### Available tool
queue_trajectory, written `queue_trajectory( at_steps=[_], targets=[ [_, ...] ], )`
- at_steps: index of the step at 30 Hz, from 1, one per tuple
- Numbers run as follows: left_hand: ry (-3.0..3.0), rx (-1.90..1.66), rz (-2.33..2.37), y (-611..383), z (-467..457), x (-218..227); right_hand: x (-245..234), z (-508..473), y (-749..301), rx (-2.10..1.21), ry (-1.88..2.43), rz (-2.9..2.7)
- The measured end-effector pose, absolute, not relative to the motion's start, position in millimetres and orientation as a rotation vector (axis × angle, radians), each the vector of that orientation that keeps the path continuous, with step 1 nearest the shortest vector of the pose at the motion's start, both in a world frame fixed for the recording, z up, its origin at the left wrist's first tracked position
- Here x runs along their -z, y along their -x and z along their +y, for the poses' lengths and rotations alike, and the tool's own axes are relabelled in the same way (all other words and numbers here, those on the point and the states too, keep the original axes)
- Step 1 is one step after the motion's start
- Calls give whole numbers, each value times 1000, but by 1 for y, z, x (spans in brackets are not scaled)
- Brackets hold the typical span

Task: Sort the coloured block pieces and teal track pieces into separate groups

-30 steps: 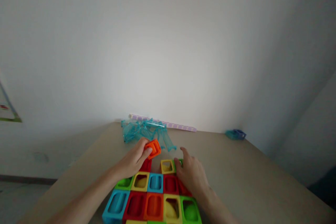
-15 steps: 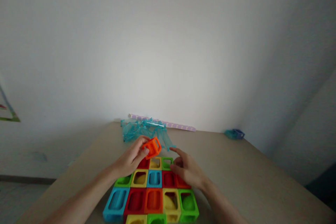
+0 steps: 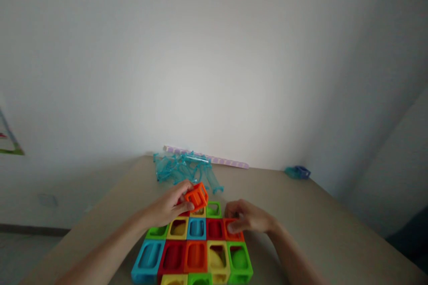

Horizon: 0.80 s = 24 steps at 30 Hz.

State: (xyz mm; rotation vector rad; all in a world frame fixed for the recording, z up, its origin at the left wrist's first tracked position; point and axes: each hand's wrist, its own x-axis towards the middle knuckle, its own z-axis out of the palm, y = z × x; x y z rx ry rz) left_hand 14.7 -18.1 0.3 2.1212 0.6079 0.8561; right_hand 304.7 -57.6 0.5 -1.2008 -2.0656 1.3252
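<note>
My left hand (image 3: 172,205) grips an orange open-sided cube block (image 3: 197,196) between thumb and fingers, tilted above the back row of a flat layout of similar blocks. Just under it, a yellow block is partly covered. Beside that stands a green block (image 3: 213,209) in the back row. My right hand (image 3: 249,217) is curled over another orange block (image 3: 236,235) at the right end of the second row, thumb on it and fingers bent at its back edge. A red block (image 3: 214,229) and a blue block (image 3: 196,229) lie to its left.
Crumpled clear-blue plastic pieces (image 3: 182,169) lie behind the blocks. A long purple-and-white patterned strip (image 3: 227,162) rests along the wall. A small blue-purple object (image 3: 297,172) sits at the back right of the table (image 3: 301,222).
My left hand has come down slightly and to the right with the orange block. My right hand has drawn back, its extended index finger now bent, and closed at the other orange block.
</note>
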Motion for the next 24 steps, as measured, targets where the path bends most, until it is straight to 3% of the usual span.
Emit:
queue_trajectory(
  at_steps=[10, 18, 24],
  targets=[
    [-2026, -914, 611, -9, -13, 5, 6, -54, -297, -1194, 1021, -1756],
    [-1724, -1042, 438, -13, -13, 6, 7, -56, -276, -888, 799, -1387],
    [-1851, -966, 573, -10, -13, 1, -2, -71, -248, -607, 693, -1476]
  ],
)
